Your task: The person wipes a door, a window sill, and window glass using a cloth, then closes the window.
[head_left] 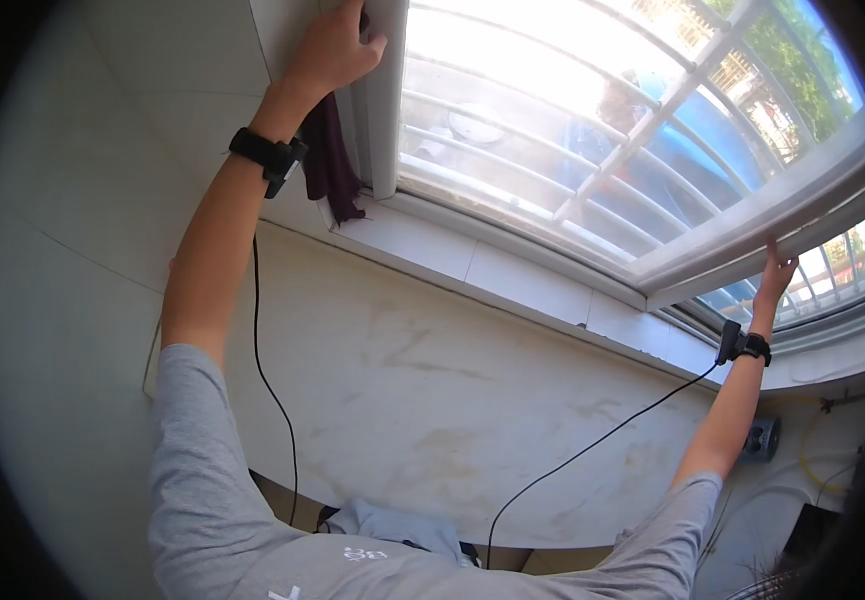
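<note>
one window sash (593, 150) stands partly open above the sill (523, 275), a gap (823, 268) made but the work seemingly unfinished, my left hand (336, 52) beside a hanging dark cloth (329, 165) and, well apart, my right hand (775, 278) at the sash's edge, whether either is clamped i cannot tell.

Looks like someone's home tbh, can't say which room: window (563, 150) with white bars (653, 112) outside, tiled sill (526, 275), plain pale wall (83, 200), stained whitish surface (393, 370) below, greenery (803, 60) outdoors.
</note>
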A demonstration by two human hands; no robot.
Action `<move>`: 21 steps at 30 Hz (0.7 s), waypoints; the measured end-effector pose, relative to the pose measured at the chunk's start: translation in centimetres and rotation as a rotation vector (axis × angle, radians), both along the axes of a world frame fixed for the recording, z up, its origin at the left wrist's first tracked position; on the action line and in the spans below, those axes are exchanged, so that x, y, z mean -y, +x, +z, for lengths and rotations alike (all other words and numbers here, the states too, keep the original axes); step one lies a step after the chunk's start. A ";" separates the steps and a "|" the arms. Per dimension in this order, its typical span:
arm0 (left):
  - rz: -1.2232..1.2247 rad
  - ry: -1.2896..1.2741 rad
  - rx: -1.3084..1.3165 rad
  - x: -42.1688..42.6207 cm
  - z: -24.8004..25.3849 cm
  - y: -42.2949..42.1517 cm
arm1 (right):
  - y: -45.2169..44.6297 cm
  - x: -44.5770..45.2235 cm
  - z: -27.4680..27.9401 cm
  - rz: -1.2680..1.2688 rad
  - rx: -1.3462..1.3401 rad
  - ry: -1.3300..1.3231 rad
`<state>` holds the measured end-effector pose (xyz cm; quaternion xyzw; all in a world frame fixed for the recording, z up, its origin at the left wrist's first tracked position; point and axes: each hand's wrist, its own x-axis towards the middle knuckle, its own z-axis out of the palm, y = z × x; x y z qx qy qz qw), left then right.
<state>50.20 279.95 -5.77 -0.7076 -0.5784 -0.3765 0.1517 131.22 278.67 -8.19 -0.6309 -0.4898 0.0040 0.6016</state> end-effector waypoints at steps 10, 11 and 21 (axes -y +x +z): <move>-0.516 -0.110 0.016 -4.1 -6.0 12.2 | 9.3 3.2 -8.0 -0.575 0.193 0.059; -0.578 -0.097 0.014 -5.1 -7.4 13.3 | 4.8 4.2 -8.9 -0.511 0.101 0.045; -0.860 0.007 0.077 -8.7 -16.2 26.9 | -20.7 11.9 -19.7 -0.090 0.085 -0.192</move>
